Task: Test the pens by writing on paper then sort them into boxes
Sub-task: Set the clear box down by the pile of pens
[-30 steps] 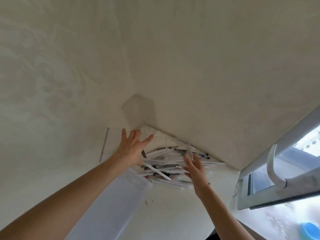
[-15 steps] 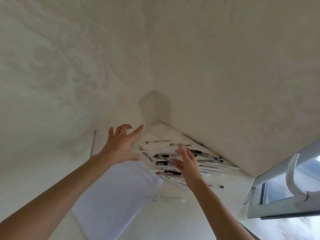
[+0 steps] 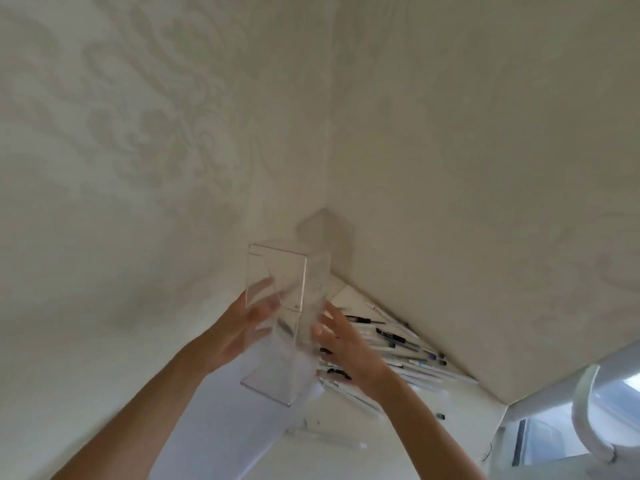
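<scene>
You are wearing the single camera on your head. It is facing forward into a wall corner (image 3: 327,150) and tilting only slightly down, so walls are filling most of the view. It is sitting close to the surface (image 3: 460,405), catching your left hand (image 3: 239,327) and right hand (image 3: 346,344) low at centre.

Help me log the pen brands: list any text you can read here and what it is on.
No text can be read.
Pens: dark marks on the barrels, too blurred to read.
Paper sheet: no legible writing shows.
Clear box: no label visible.
</scene>
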Action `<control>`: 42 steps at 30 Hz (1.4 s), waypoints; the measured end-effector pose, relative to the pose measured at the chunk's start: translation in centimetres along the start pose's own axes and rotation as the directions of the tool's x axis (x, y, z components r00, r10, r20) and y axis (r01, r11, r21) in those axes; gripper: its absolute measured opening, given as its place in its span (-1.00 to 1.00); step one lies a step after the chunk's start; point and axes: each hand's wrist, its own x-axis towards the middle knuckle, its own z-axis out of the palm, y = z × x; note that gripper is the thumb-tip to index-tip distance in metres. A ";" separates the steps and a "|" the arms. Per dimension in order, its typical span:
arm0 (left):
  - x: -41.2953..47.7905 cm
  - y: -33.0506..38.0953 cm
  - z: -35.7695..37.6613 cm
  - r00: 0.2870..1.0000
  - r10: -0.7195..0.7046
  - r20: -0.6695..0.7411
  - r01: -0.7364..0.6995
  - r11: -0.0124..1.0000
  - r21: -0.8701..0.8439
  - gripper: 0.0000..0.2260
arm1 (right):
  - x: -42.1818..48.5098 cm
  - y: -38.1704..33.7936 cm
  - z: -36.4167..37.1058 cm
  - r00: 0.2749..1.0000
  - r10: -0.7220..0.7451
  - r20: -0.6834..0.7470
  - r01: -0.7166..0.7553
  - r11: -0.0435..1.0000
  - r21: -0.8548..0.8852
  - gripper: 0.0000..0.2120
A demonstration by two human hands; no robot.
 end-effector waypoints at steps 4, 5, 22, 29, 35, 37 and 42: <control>0.1 -1.0 -0.7 0.998 0.028 -0.052 -0.024 0.997 0.070 -0.40 | 0.5 -0.2 1.0 0.997 -0.039 0.069 0.039 0.999 0.006 -0.48; 0.1 -1.0 -0.9 0.993 0.046 -0.105 -0.031 0.989 0.146 -0.50 | 0.9 -0.2 1.3 0.998 -0.052 0.034 0.052 0.999 0.007 -0.47; -4.3 -6.2 -3.1 0.721 0.236 -0.652 -0.067 0.960 0.273 -0.25 | 12.8 5.5 -1.1 0.974 -0.020 -0.224 -0.109 0.827 -0.551 -0.50; -4.4 -7.6 -3.7 0.663 0.224 -0.714 -0.100 0.972 0.212 -0.24 | 19.4 8.4 -0.2 0.992 0.027 -0.126 -0.128 0.263 -0.956 -0.21; -3.6 -8.1 -4.1 0.656 0.215 -0.723 -0.095 0.974 0.204 -0.16 | 17.9 10.4 -1.1 0.969 -0.222 -0.111 -0.076 0.161 -0.984 -0.70; -2.7 -7.8 -3.8 0.679 0.228 -0.698 -0.109 0.971 0.212 -0.15 | 16.9 11.1 -2.3 0.967 -0.243 -0.080 -0.025 0.222 -0.975 -0.73; 2.2 -5.8 -2.4 0.749 0.321 -0.580 -0.165 0.938 0.305 -0.17 | 15.5 11.8 -4.7 0.955 -0.256 -0.150 -0.039 0.395 -0.918 -0.67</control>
